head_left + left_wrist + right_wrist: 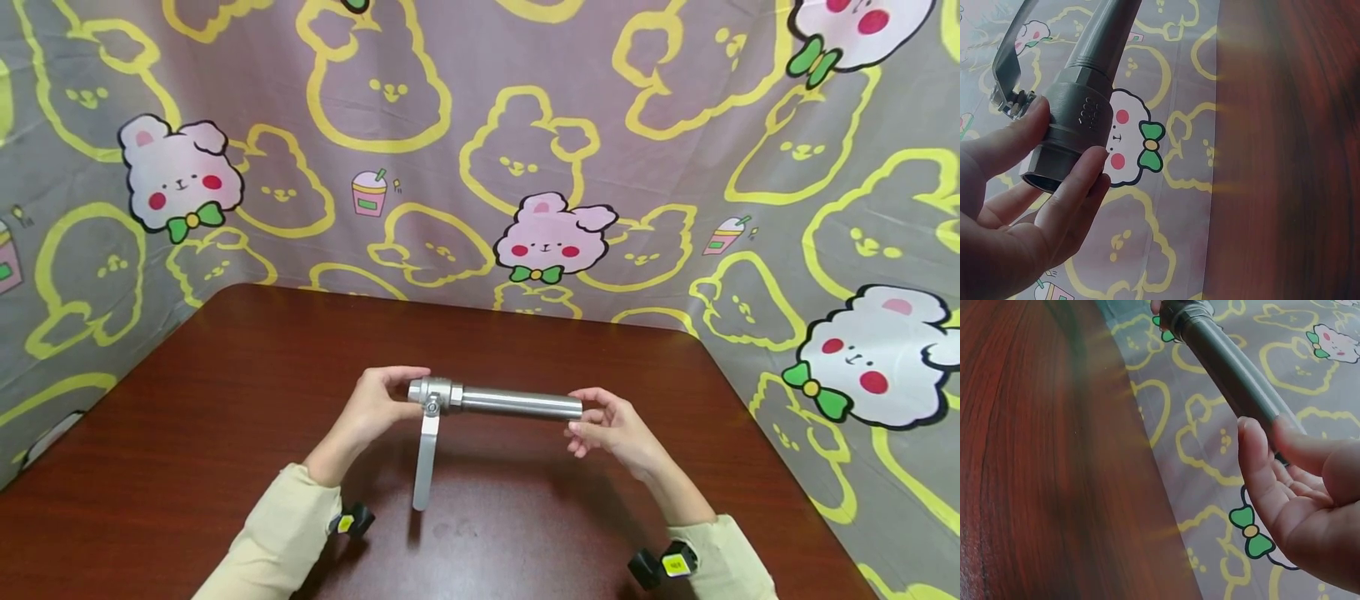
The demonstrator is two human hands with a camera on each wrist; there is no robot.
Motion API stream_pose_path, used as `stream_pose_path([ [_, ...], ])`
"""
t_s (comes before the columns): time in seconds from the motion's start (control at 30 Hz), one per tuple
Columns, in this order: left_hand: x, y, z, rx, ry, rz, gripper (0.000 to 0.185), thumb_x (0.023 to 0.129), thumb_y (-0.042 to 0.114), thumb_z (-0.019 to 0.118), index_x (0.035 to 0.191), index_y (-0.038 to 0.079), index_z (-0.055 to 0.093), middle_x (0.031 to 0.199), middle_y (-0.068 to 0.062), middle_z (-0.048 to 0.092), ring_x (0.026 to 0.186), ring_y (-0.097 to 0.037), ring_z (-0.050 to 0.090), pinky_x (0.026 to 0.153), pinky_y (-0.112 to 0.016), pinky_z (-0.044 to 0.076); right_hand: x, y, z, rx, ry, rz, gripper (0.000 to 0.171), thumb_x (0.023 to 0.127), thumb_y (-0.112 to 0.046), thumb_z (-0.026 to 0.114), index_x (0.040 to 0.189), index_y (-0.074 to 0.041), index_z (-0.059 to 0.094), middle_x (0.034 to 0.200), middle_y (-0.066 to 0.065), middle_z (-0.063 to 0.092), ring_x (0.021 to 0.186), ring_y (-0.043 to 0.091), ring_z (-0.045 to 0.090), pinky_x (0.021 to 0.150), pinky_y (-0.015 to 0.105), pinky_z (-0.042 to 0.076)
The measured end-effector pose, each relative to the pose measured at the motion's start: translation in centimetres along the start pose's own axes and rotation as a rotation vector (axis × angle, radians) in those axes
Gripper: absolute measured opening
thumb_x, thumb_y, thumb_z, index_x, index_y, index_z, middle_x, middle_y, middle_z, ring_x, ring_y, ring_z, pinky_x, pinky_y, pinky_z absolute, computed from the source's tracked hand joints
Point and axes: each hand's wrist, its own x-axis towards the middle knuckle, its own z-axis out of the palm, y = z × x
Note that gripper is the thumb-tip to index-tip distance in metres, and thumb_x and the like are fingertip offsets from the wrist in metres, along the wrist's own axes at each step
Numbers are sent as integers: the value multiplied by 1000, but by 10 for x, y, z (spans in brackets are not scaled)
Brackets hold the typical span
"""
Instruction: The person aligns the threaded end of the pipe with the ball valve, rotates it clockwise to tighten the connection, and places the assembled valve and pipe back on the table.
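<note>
A steel ball valve (435, 394) with a flat lever handle (425, 467) hangs in the air above the table, joined to a straight metal pipe (521, 403). My left hand (377, 402) grips the valve's hexagonal end between thumb and fingers. In the left wrist view, the valve body (1077, 112) shows raised markings and an open lower end. At the pipe's other end, my right hand (611, 429) pinches the tip between thumb and fingers. The right wrist view shows the pipe (1235, 372) running from that hand up to the valve. The lever points down toward me.
A dark reddish-brown wooden table (247, 367) lies below. Grey curtains (450, 75) printed with cartoon rabbits surround it at the back and both sides. Black camera mounts (362, 519) sit at the wrists, beside light sleeves (288, 517).
</note>
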Motion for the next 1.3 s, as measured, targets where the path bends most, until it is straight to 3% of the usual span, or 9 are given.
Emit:
stream_pose_path([
  [0.23,0,1,0,-3,-12,-5,43,63,-12,68,106,-7,62,92,-15,64,73,-18,54,61,-25,44,-2,0,-2,28,-78,0,18,93,-9,46,96,9,44,70,9,60,55,13,59,50,24,48],
  [0.4,0,2,1,0,-22,-4,43,63,-12,68,105,-7,62,91,-15,64,73,-18,55,61,-25,44,-1,-4,2,-4,-30,76,33,96,-22,39,85,8,48,63,9,58,49,13,55,46,23,46],
  [0.6,-1,3,1,22,-20,14,44,62,-13,67,105,-7,62,90,-14,64,71,-17,55,60,-25,43,0,-5,5,-12,87,112,32,91,-14,51,95,18,51,76,26,61,51,14,58,49,24,48],
  [0.73,-1,3,1,23,-25,17,44,62,-12,68,105,-8,62,90,-15,64,71,-16,55,60,-25,44,-2,-4,5,16,53,51,33,87,-7,55,111,11,42,77,21,62,54,15,59,50,25,48],
  [0.83,-1,2,0,23,-22,13,44,62,-12,68,105,-8,62,90,-14,64,71,-16,55,61,-25,44,-2,-2,3,26,-7,-29,39,82,2,58,115,3,37,75,13,61,57,16,59,51,27,49],
  [0.97,0,2,-1,19,-17,7,44,62,-12,68,105,-8,62,91,-15,64,71,-16,55,61,-24,43,-2,0,0,22,-69,-114,38,79,12,56,111,11,35,76,11,63,59,15,60,52,27,49],
  [1.1,-1,3,-1,8,-23,12,44,63,-12,67,106,-9,61,92,-16,64,71,-17,55,61,-24,43,-2,0,-2,7,-88,-113,36,82,10,54,110,18,33,78,11,64,58,14,60,51,26,49],
  [1.3,-2,4,-2,-21,-25,14,44,63,-13,67,107,-10,60,91,-17,63,70,-16,55,60,-24,44,-3,-1,-5,-36,-92,-65,26,86,2,53,103,17,39,76,15,64,57,15,60,51,29,50],
])
